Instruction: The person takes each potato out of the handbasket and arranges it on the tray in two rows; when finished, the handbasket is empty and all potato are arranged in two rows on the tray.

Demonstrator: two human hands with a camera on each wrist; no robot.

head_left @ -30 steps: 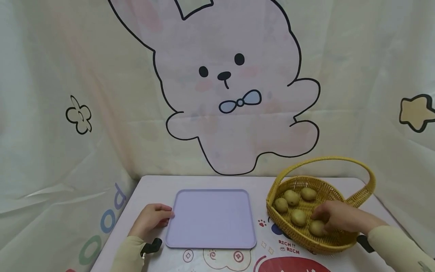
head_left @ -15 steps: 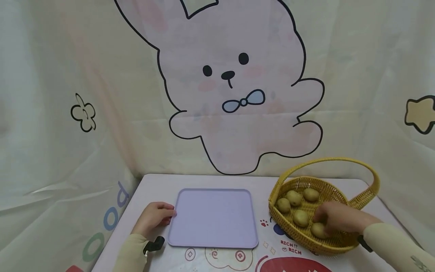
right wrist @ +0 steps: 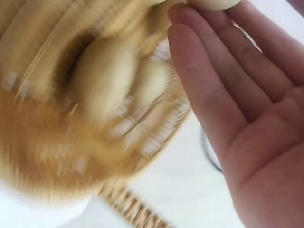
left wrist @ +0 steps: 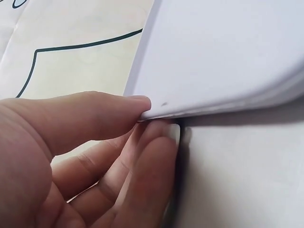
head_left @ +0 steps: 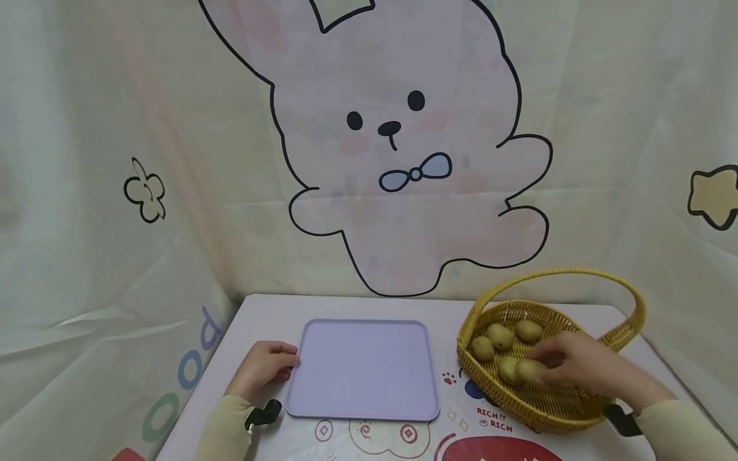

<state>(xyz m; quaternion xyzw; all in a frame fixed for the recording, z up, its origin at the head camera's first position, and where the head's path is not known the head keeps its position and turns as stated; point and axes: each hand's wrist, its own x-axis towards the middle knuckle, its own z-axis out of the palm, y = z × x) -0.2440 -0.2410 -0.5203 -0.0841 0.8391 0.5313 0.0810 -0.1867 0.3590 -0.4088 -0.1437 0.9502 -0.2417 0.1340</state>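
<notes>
My left hand pinches the left edge of a flat lavender tray. In the left wrist view the thumb lies on the tray's rim and the fingers are beneath it. At the right, my right hand reaches over a yellow wicker basket and holds a potato at its fingertips. Several other potatoes lie in the basket. The held potato shows only partly at the top of the right wrist view, where the basket is blurred.
The basket's tall handle arches behind the right hand. Both things stand on a white table with printed drawings. A curtain with a cartoon animal hangs behind, and further cloth hangs at both sides.
My right hand has raised a potato from the basket floor and shifted it slightly left and up, partly covering another potato. My left hand stays at the tray. The head view has shifted slightly.
</notes>
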